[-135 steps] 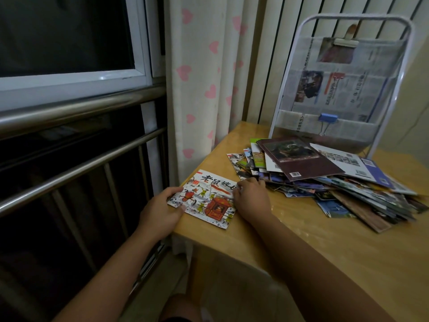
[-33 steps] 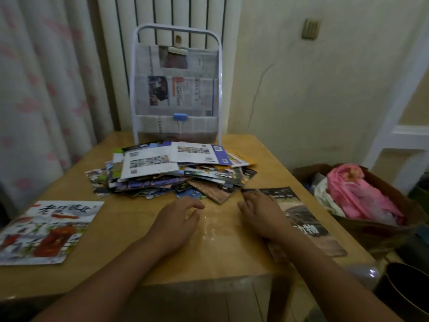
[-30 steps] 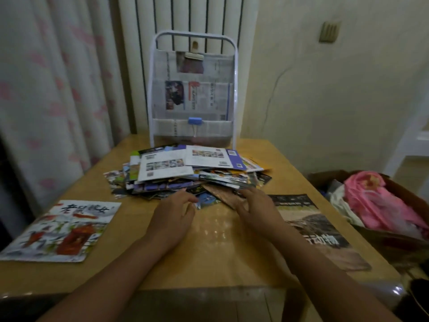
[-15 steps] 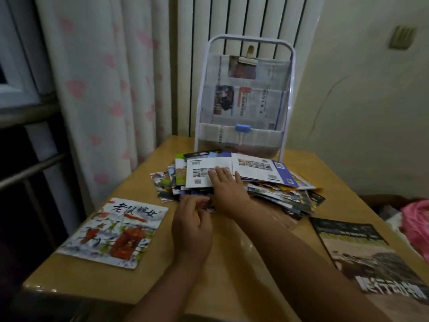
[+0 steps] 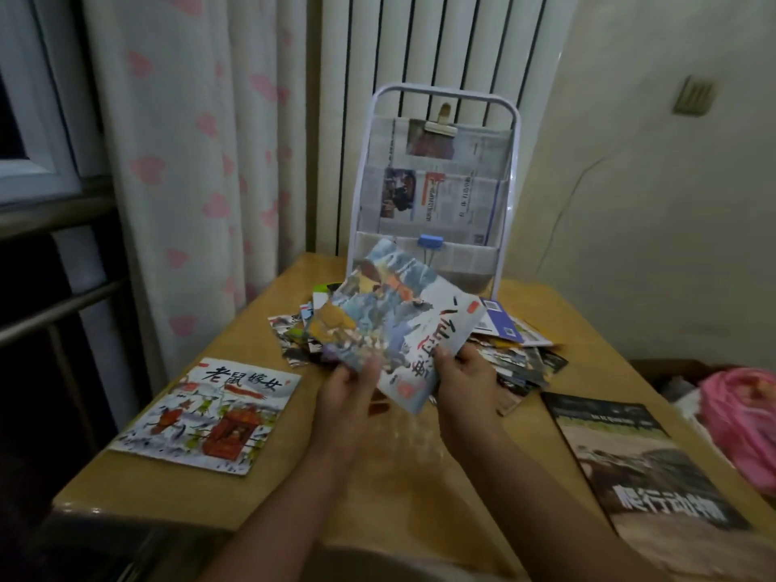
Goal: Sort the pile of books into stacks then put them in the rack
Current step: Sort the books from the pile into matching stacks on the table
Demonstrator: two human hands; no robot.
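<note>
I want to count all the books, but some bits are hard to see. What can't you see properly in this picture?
Head view:
- Pile of books: mostly hidden behind the lifted book and both hands, so it can't be counted.
- Dark book: its lower end is cut off by the picture's edge.
- Lifted book's title: motion blur makes it unreadable.
- Rack lower pocket: partly covered by the lifted book.

A heart-patterned curtain [image 5: 189,170] hangs beside a white radiator [image 5: 420,48]; a pink bag [image 5: 743,422] sits right of the table [image 5: 399,476].

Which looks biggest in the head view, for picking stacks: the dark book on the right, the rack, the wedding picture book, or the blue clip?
1. Rack
2. Dark book, though nearness inflates it
3. Wedding picture book
4. Blue clip, clearly smallest
</note>
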